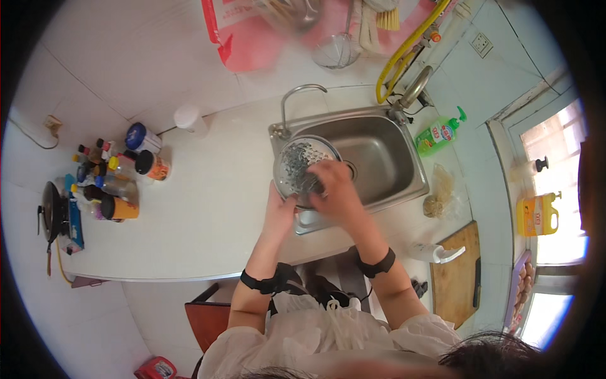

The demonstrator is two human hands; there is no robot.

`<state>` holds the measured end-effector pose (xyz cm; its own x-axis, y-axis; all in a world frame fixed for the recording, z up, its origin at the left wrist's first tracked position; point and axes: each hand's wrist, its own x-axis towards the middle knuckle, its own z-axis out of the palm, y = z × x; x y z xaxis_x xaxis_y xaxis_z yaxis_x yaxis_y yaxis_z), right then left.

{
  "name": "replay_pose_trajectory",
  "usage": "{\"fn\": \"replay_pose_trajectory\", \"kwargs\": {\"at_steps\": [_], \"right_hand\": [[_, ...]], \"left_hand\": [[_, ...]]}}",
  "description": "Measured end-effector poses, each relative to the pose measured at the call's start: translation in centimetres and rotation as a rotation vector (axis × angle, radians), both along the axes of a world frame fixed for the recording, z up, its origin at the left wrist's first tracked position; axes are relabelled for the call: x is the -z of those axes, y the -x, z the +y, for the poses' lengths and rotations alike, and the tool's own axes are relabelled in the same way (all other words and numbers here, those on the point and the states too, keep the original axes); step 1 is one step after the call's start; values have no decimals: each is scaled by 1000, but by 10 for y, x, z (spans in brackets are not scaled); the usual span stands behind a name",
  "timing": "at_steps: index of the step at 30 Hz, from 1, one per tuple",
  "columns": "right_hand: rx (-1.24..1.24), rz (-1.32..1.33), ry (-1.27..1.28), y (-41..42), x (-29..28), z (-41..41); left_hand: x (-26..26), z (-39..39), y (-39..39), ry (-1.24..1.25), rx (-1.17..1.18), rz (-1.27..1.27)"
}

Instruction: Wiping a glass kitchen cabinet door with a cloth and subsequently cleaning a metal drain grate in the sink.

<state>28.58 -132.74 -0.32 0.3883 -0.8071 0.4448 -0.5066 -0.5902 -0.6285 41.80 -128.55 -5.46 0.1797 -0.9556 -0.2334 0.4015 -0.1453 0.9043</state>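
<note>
My left hand (282, 207) grips the near left rim of a round metal bowl or lid (284, 173), which is tilted over the left side of the stainless steel sink (386, 156). Inside it lies dark, shiny speckled matter that may be suds or reflections. My right hand (331, 187) is in the bowl with curled fingers around a dark, blurred scrubber (312, 183), perhaps steel wool. Behind the bowl stands a thin curved tap (285, 106). A larger faucet (412, 94) rises at the sink's back right corner.
Right of the sink stand a green soap bottle (435, 137), a plastic bag (440, 189), a white bottle (428, 252) and a wooden cutting board (454, 279). Several jars and bottles (125, 184) crowd the counter's left end. A wire strainer (336, 51) hangs on the wall beside a yellow hose (402, 52).
</note>
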Motion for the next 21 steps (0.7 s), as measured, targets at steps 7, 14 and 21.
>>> {"fn": "replay_pose_trajectory", "kwargs": {"at_steps": [7,14,21], "right_hand": [[-69,126,-45,14,18,-24],[21,129,-114,12,40,-40],[-68,164,-68,3,51,-32]], "left_hand": [[8,9,6,13,63,-140],[24,6,1,-9,121,-160],[35,2,1,-5,48,-34]]}}
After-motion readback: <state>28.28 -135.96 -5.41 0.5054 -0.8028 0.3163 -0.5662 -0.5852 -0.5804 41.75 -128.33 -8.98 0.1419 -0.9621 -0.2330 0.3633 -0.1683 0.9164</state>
